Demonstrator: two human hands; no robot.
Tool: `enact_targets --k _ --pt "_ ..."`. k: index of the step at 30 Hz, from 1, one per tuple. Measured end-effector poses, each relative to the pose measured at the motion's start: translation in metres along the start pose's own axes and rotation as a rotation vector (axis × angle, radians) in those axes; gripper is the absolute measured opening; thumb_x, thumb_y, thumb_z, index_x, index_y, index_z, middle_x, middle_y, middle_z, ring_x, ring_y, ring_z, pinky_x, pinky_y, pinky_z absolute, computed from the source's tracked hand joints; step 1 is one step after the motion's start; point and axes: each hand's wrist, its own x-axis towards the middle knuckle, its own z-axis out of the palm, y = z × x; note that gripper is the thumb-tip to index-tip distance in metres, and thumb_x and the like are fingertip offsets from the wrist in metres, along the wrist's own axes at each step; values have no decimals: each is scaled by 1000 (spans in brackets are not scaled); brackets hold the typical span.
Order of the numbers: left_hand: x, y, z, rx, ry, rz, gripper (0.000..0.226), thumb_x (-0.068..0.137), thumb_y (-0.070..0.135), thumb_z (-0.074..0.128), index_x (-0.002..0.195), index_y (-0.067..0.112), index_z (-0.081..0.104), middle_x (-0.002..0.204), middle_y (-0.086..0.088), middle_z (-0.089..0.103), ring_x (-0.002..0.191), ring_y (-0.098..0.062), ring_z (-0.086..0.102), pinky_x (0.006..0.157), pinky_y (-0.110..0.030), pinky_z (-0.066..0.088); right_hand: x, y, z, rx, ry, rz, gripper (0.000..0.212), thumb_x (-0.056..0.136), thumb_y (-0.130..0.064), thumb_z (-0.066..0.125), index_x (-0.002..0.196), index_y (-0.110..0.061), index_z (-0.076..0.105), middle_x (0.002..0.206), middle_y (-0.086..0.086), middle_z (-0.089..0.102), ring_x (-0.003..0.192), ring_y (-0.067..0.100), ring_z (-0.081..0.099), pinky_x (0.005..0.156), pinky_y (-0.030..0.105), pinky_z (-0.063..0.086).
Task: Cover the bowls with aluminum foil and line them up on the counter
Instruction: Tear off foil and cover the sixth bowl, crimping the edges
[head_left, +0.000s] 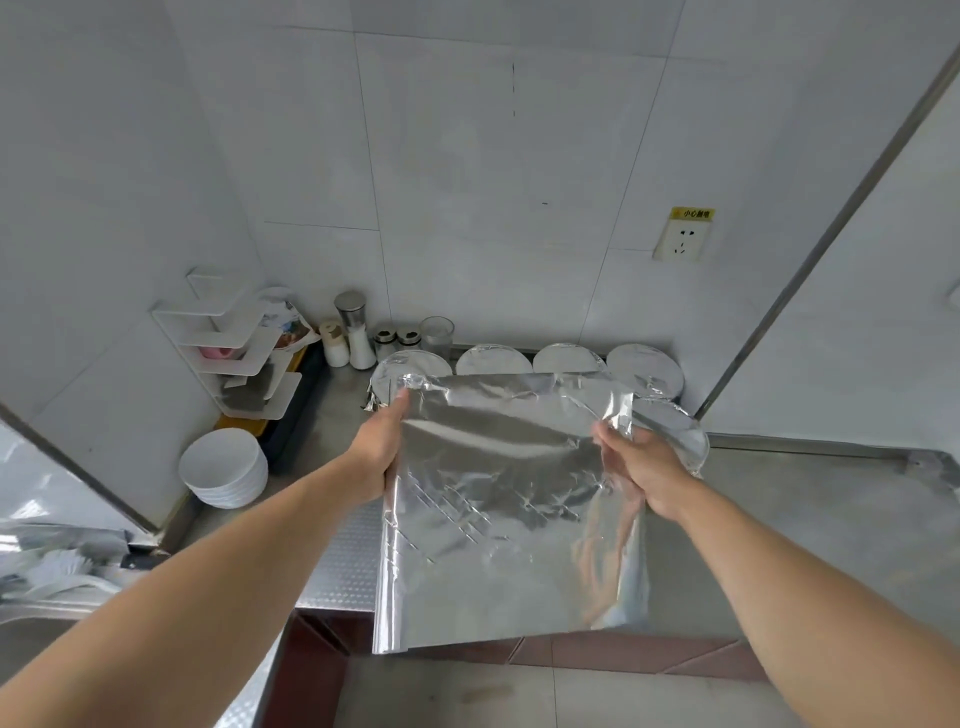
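Note:
I hold a large sheet of aluminum foil (498, 499) in the air above the steel counter (810, 519). My left hand (382, 449) grips its left edge near the top corner. My right hand (641, 470) pinches the right edge at the upper corner. Behind the sheet, several foil-covered bowls (566, 358) stand in a row along the back wall. One more foil-covered bowl (685, 434) sits nearer, partly hidden by the sheet. A stack of bare white bowls (223, 467) rests at the left of the counter.
A white corner rack (234, 343) stands at the back left beside spice shakers and jars (356, 338). A wall socket (683, 241) is on the tiled wall. Crumpled foil lies by the sink (47, 571) at far left. The counter's front edge drops to a tiled floor.

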Motion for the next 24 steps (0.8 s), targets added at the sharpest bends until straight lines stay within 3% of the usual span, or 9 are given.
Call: enact_targets --k 2,5,9,11,14,17,19,21,24 --pt "-8 6 6 17 43 -2 62 93 72 53 110 15 68 98 -15 75 89 -35 73 93 -50 59 -1 0 3 -20 46 -29 47 87 -60 67 95 -15 74 74 1 67 63 15 58 42 21 35" --pt "-7 8 5 44 82 -18 67 94 74 48 109 12 68 94 -13 71 83 -30 67 82 -41 57 0 1 6 -49 94 -109 44 83 -60 69 86 -17 76 66 4 65 58 16 58 50 24 43" --pt "-5 8 6 20 82 -44 66 96 72 46 108 11 68 87 -12 70 79 -29 68 70 -37 56 2 2 8 -56 121 -143 48 73 -65 73 73 -17 76 81 19 74 76 28 72 81 41 57" --pt "-2 8 6 6 83 -44 65 97 71 45 109 11 67 87 -12 69 78 -29 68 64 -36 55 5 2 8 -48 106 -138 45 77 -59 74 76 -14 76 84 11 78 88 31 76 94 47 57" --pt "3 6 6 -33 72 -58 74 94 75 45 119 9 66 99 -16 71 90 -37 71 81 -49 61 7 0 8 -52 83 -134 47 77 -59 75 85 -13 78 86 6 79 99 37 73 98 54 54" --pt "6 6 9 -62 69 -71 78 90 80 47 123 12 66 104 -16 75 92 -37 74 86 -51 61 12 1 7 -2 64 -124 75 67 -63 80 96 6 71 94 16 78 98 29 75 101 54 52" --pt "5 7 11 -79 83 -71 74 92 77 46 122 12 66 101 -15 76 88 -35 74 78 -45 62 18 5 6 -18 61 -109 80 64 -67 84 92 6 70 94 21 76 95 36 74 98 57 54" --pt "5 9 12 -76 99 -79 72 95 76 43 120 11 65 97 -14 74 84 -33 73 66 -37 57 19 1 8 -58 74 -111 77 67 -71 81 81 2 66 78 19 74 74 38 73 86 50 59" --pt "3 10 13 -47 111 -71 72 96 75 40 118 11 64 92 -12 73 78 -30 71 58 -33 52 14 -9 8 -121 120 -124 54 80 -60 77 64 -13 57 56 2 55 54 21 49 71 35 49"
